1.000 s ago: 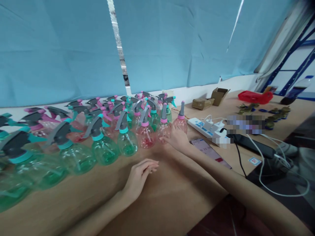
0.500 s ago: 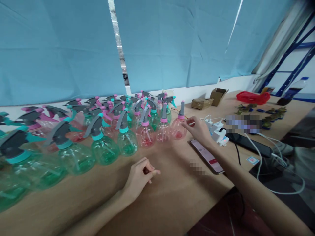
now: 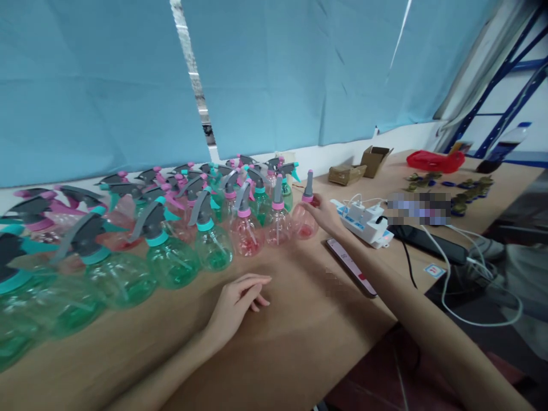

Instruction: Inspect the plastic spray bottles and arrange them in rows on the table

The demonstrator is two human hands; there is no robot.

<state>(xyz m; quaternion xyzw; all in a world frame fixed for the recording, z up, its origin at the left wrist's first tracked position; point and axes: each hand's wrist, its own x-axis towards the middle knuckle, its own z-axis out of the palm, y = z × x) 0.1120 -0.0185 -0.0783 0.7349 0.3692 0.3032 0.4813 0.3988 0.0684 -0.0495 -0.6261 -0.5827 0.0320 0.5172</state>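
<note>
Rows of clear spray bottles with grey heads stand on the brown table [image 3: 291,297]. A pink bottle [image 3: 305,221] with a pink collar is at the right end of the front row, and my right hand [image 3: 323,211] has its fingers round the upper right side of it. To its left stand another pink bottle [image 3: 278,227], a further pink one [image 3: 247,235] and a green bottle [image 3: 214,248] with a turquoise collar. Over the table, in front of the row, my left hand [image 3: 240,297] has its fingers stretched out and holds nothing.
A phone [image 3: 351,267] lies below my right forearm. Beyond are a white power strip [image 3: 368,225] with cables, a black device [image 3: 432,242], cardboard boxes [image 3: 374,161], a red bag [image 3: 434,161] and a dark drink bottle [image 3: 507,145].
My right hand has moved left onto the end pink bottle and taken hold of it. The fingers of my left hand have straightened. The view has shifted slightly.
</note>
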